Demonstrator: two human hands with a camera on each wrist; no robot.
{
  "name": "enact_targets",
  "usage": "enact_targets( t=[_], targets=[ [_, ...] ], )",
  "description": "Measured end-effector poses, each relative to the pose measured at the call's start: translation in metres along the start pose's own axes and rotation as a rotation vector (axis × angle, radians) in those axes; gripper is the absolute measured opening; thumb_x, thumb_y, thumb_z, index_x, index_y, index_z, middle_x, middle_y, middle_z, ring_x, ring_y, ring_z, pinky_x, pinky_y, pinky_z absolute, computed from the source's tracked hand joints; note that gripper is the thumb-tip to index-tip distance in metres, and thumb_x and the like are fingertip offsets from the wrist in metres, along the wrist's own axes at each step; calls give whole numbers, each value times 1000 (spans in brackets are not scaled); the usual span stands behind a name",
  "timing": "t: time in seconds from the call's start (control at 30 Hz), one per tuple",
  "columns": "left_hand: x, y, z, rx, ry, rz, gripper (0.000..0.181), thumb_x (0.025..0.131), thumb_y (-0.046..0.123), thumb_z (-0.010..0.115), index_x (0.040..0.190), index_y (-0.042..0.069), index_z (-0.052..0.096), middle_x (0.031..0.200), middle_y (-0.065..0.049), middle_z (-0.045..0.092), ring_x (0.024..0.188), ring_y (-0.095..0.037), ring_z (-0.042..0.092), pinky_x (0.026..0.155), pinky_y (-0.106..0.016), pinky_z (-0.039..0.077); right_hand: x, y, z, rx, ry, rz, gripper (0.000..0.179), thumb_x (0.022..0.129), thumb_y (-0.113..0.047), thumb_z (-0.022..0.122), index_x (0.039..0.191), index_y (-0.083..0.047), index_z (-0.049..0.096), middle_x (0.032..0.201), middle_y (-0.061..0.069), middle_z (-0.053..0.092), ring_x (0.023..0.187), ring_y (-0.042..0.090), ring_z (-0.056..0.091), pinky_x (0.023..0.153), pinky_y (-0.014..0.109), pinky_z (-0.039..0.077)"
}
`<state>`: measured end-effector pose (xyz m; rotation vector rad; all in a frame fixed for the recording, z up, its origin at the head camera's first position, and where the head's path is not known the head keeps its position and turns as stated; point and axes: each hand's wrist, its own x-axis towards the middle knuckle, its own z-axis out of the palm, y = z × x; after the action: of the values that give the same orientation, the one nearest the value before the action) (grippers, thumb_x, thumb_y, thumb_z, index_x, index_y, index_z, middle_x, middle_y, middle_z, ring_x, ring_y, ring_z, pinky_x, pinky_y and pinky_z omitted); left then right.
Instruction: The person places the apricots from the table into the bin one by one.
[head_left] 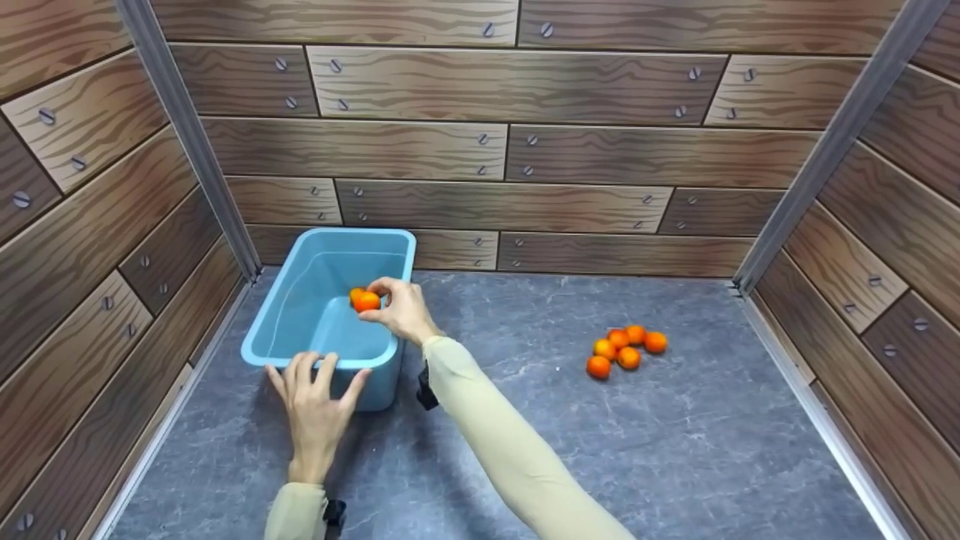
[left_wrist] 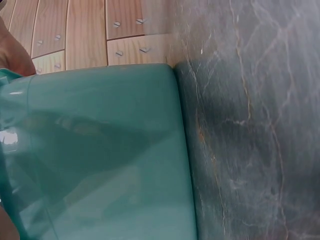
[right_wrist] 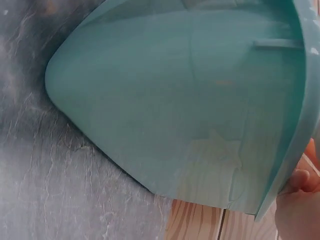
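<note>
A light blue plastic bin (head_left: 319, 330) stands at the left. Over its inside, near the right rim, my right hand (head_left: 405, 309) pinches a small tangerine (head_left: 367, 301) between thumb and fingertips. A second tangerine (head_left: 355, 293) shows just behind it; whether it is held too, I cannot tell. In the right wrist view, part of that hand (right_wrist: 300, 200) and an orange patch of fruit (right_wrist: 312, 150) appear past the bin's rim. My left hand (head_left: 316, 409) rests on the near rim, fingers spread and fairly straight, tips over the edge. Its thumb (left_wrist: 16, 56) shows in the left wrist view.
Several more tangerines (head_left: 628, 358) lie grouped on the grey marbled floor (head_left: 510, 427) to the right. Wood-patterned walls (head_left: 510, 150) enclose the back and both sides, with metal posts (head_left: 810, 180) at the corners. The bin stands close to the back wall.
</note>
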<state>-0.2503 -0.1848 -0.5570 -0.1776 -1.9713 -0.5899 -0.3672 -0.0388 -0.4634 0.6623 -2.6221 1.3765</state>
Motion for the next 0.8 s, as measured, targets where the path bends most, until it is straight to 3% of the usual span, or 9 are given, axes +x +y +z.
enact_targets(
  t=[0.23,0.5,0.67,0.8],
  targets=[
    [0,0,0,10,2,1,49,71,43,83,98,5,68,103,-18,60,110,-38,51,112,-73,6,-1,1,4,-12,22,-20,37,78,-20,84,112,-12,71,105,2,71,74,10,50,69,20,41],
    [1,1,1,16,-7,6,49,68,37,87,98,4,69,104,-19,60,111,-39,51,112,-73,5,-4,1,3,48,29,32,51,83,-24,80,130,-15,63,128,2,64,96,14,59,80,24,50],
    [0,1,0,6,-17,-8,49,66,36,89,99,5,69,104,-18,61,111,-39,51,112,-73,5,-5,5,0,104,41,49,46,85,-26,78,127,-17,65,124,0,66,95,12,60,77,22,51],
    [0,0,-2,-4,-25,-19,49,66,35,89,100,6,69,103,-18,60,112,-39,51,113,-72,3,-5,9,-4,209,62,51,37,86,-25,77,122,-18,69,119,1,69,97,14,64,79,23,53]
  ],
)
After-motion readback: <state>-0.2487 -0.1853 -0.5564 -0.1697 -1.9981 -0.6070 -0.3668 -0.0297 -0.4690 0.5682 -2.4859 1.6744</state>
